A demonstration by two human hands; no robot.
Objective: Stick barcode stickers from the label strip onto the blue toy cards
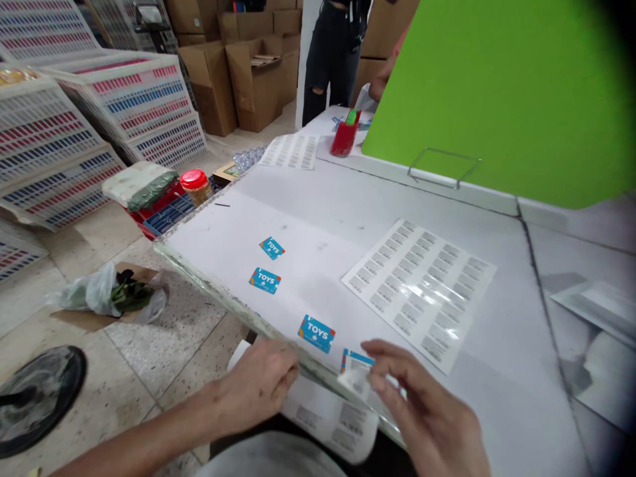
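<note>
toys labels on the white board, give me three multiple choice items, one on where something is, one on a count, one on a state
1. Where does the barcode label sheet lie?
A. on the floor
B. on the white board, right of the labels
C. inside a cardboard box

2. How many blue TOYS labels show whole on the board?
A. one
B. three
C. eight

3. What is the right hand doing?
A. gripping a red cup
B. lying flat on the sheet
C. holding a small white paper piece at its fingertips

1. B: the sheet lies on the board beside the labels.
2. B: three show whole, and a fourth is partly hidden.
3. C: the piece sits at the fingertips, off the sheet.
</note>
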